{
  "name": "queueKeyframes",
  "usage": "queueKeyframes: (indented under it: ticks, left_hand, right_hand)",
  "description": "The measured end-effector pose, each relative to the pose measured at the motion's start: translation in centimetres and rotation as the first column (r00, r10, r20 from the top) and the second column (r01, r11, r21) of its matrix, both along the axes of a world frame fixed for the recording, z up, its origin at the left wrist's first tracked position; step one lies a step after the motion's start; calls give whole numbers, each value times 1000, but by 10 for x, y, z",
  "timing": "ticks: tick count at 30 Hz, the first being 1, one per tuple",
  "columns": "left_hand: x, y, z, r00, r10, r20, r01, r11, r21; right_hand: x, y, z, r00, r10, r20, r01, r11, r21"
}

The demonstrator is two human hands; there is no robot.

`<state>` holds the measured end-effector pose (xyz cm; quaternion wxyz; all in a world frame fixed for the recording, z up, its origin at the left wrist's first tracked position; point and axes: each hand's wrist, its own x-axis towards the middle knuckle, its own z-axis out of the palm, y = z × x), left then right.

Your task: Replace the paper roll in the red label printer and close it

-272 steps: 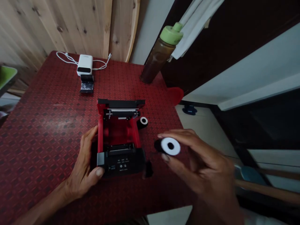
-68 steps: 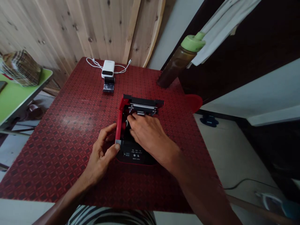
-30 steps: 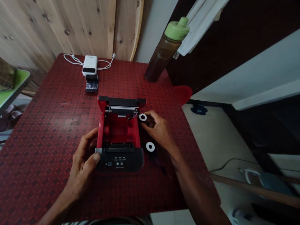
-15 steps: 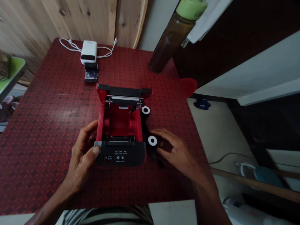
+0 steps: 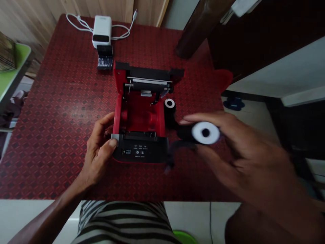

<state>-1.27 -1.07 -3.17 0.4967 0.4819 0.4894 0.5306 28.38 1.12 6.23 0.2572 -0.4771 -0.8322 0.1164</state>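
Nearest, the left hand [image 5: 99, 150] grips the front-left corner of an open red-and-black receipt printer [image 5: 139, 152], its fingers [image 5: 101, 123] curled around the side wall and its thumb [image 5: 112, 143] pressed by a small grey tab. The right hand [image 5: 243, 152], blurred by motion, sits at 3 o'clock from the printer. Its fingers [image 5: 205, 117] and thumb pinch a black roll with a white core [image 5: 205, 133] by its rim, closed just enough to carry it. A dark strip [image 5: 180, 144], perhaps the roll's loose end, trails toward the printer; the blur hides exactly what it is.

A pinch on the rim, with the strip kept from snagging, looks the safest handling, and the left hand's hold should keep the printer from sliding. A second roll [image 5: 169, 112] stands just beside the printer's right wall, leaving a narrow gap there. The red counter [image 5: 53, 101] offers far more room at 9 o'clock; its front edge lies close below the printer.

Farther off, at 12 o'clock, are a white power bank [image 5: 101, 30] and a small black box [image 5: 104, 62].
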Motion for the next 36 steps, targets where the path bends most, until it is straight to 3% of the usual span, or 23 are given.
queueKeyframes:
  ticks: [3, 7, 13, 17, 20, 25, 28, 31, 36]
  left_hand:
    - [0, 0, 0, 1000, -24, -4, 24, 1000, 13]
    - [-2, 0, 1, 999, -24, -29, 25, 999, 34]
    - [-4, -2, 2, 998, -49, -44, 50, 998, 32]
    - [-5, -3, 1, 997, -56, -50, 56, 998, -7]
    - [-4, -3, 2, 997, -52, -54, 51, 998, -22]
    - [-3, -1, 5, 998, -56, -19, 55, 998, -28]
    - [-4, -1, 7, 998, -52, -29, 50, 997, -63]
    - [-5, -4, 9, 998, -46, -32, 43, 996, -73]
    - [-12, 0, 22, 997, -36, -67, 29, 995, -95]
  right_hand:
    - [-41, 19, 7, 988, 103, 118, -117, 986, 117]
    - [-83, 39, -3, 896, 176, 407, -224, 972, 72]
    - [-108, 61, -8, 830, 162, 533, -107, 985, -133]
    - [-117, 75, -6, 787, 217, 577, -10, 940, -340]
    - [-111, 75, -14, 822, 229, 521, -42, 937, -347]
    - [-78, 57, -24, 959, 212, 186, -187, 972, -144]
    - [-68, 52, -15, 958, 284, 42, -272, 945, -182]
    - [-70, 53, -8, 933, 359, 16, -346, 910, -228]
    - [-74, 53, -13, 929, 370, -3, -364, 913, -185]
